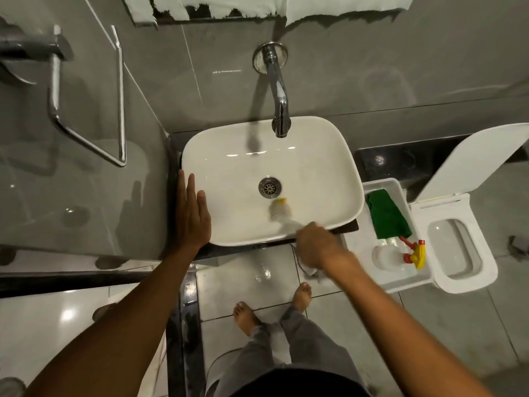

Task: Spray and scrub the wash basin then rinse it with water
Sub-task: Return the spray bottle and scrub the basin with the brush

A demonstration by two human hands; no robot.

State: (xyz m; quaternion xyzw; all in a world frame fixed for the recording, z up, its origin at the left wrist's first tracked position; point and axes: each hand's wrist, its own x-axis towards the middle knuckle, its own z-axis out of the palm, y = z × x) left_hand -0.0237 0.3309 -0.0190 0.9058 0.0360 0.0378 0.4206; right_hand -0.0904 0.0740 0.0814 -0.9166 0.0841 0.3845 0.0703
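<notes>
The left hand (191, 213) lies flat and empty, fingers spread, on the left rim of the white wash basin (329, 156). Inside the basin, just below the drain (269, 187), a blurred brush (280, 210) touches the bowl. The right hand (316, 245) clenches its handle at the front rim. A spray bottle (396, 253) sits in a white tub (380, 186) on the right.

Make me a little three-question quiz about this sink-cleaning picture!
1. True or false: the left hand lies flat on the wash basin rim.
2. What is the right hand scrubbing with? A) brush B) green cloth C) spray bottle
3. Fill in: the spray bottle lies in the white ____ beside the basin.

Key:
1. True
2. A, the blurred brush; the green cloth lies unused.
3. tray
</notes>
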